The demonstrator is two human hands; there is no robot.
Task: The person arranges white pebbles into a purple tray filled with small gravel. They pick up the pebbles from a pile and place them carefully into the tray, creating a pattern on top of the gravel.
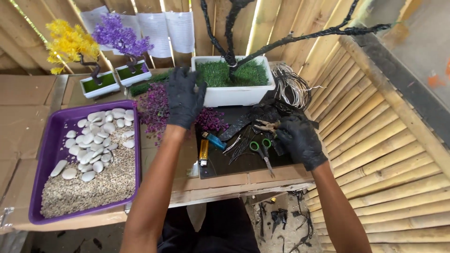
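Both my hands wear black gloves. My left hand (185, 98) is spread flat against the left end of a white rectangular planter (234, 91) filled with green fake grass, from which a black wrapped wire tree trunk (230, 33) rises. My right hand (300, 140) rests on the dark mat (234, 161), fingers curled over small pliers (267, 125) and black scraps; whether it grips them I cannot tell. Green-handled scissors (262, 150) lie just left of it. A heap of purple fake foliage (157, 110) sits beside my left wrist.
A purple tray (49, 159) at left holds gravel and white pebbles. Yellow lighter (204, 152) and blue lighter (214, 139) lie on the mat. Two small finished trees, yellow (70, 44) and purple (119, 37), stand at back left. A wire coil (293, 86) lies right of the planter. Bamboo wall at right.
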